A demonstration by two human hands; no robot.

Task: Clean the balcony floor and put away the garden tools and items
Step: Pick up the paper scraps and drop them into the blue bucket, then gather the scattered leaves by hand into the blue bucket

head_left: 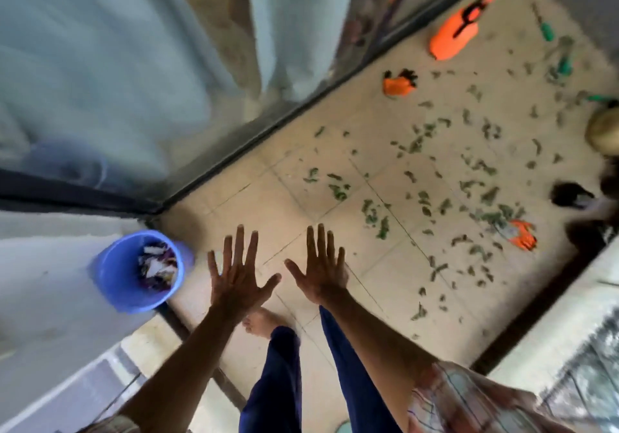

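Note:
My left hand (238, 270) and my right hand (322, 267) are held out flat over the beige tiled balcony floor (335, 171), fingers spread, holding nothing. Green leaf scraps (422, 198) lie scattered across the tiles ahead. An orange sprayer bottle (455, 36) lies on its side at the far end. An orange and black glove (399, 83) lies near the door track, and another orange glove (522, 235) lies at the right. Green-handled garden tools (565, 64) lie far right, blurred.
A blue bucket (114, 278) with rubbish inside stands at my left by the sliding door track (254, 144). Curtains hang behind the glass. A tan pot (603, 131) and dark objects (569, 195) sit along the right. A low wall (552, 325) borders the right side.

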